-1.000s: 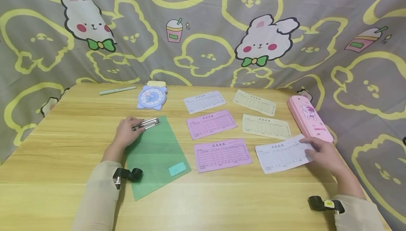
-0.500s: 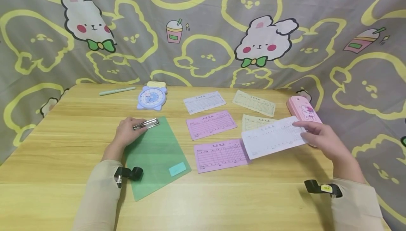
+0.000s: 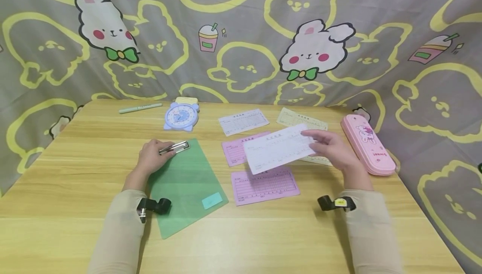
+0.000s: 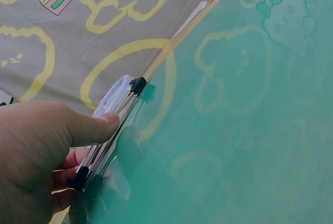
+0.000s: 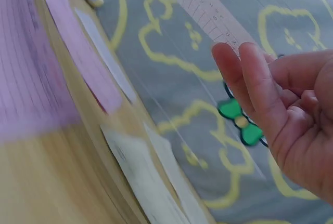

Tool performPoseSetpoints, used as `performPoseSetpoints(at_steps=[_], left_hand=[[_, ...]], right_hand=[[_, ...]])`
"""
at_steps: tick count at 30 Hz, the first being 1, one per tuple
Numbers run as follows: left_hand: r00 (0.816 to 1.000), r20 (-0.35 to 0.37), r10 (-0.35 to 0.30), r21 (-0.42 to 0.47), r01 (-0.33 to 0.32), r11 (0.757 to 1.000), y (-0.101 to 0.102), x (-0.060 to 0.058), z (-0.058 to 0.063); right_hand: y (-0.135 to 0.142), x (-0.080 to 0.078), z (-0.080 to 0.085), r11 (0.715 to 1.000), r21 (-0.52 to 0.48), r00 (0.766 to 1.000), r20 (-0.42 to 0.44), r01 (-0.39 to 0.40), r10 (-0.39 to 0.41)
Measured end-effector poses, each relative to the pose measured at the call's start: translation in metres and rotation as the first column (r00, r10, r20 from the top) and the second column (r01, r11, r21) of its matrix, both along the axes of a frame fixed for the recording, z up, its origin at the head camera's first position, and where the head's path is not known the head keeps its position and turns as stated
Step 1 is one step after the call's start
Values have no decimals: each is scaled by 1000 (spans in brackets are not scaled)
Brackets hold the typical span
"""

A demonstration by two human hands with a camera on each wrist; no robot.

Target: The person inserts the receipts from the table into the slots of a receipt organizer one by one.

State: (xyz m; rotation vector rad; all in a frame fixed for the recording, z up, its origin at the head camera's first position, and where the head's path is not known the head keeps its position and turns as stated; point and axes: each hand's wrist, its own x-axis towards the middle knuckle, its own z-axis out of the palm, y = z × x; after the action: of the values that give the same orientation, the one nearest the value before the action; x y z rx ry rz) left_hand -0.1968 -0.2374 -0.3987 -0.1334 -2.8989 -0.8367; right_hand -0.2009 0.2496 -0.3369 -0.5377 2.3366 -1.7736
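Note:
My left hand (image 3: 152, 157) grips the metal clip (image 3: 175, 146) at the top of a green clipboard (image 3: 184, 182) lying on the table. In the left wrist view the thumb presses the clip and the fingers curl behind it. My right hand (image 3: 333, 148) pinches a white printed receipt form (image 3: 278, 148) by its right edge, raised above the table. Below it lies a pink form (image 3: 267, 190); another pink form (image 3: 231, 152) is partly hidden behind the held one. A second white form (image 3: 244, 122) and two yellowish forms (image 3: 301, 116), one mostly covered, lie further back.
A pink pencil case (image 3: 369, 146) lies at the right edge. Toward the back left are a blue toy clock (image 3: 181, 116) and a green pen (image 3: 140, 108). A teal sticky note (image 3: 212, 201) lies on the clipboard. A patterned curtain (image 3: 241, 35) stands behind the table.
My right hand has lifted the white form off the table and carried it leftward, over the pink forms. My left hand stays on the clip.

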Motion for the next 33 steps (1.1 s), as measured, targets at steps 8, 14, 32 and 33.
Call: performPoseSetpoints(at_steps=[8,14,32,33], left_hand=[[1000,-4,14,61,-14,998,3,0,-5],[1000,-10,-19,-6,19,1000,6,-4,-5],[1000,14,3,71,-4,997,3,-1,-2],[1000,16,4,81,-6,997,3,-1,-2]], right_hand=[[-51,-14,-7,997,-55,995,75,-56,60],[-89,-20,-15,993,-62,991,86,-102,107],[-185,-27,-43,974,-165,922,332,-153,201],[-189,-27,-44,977,-152,922,335,-151,194]])
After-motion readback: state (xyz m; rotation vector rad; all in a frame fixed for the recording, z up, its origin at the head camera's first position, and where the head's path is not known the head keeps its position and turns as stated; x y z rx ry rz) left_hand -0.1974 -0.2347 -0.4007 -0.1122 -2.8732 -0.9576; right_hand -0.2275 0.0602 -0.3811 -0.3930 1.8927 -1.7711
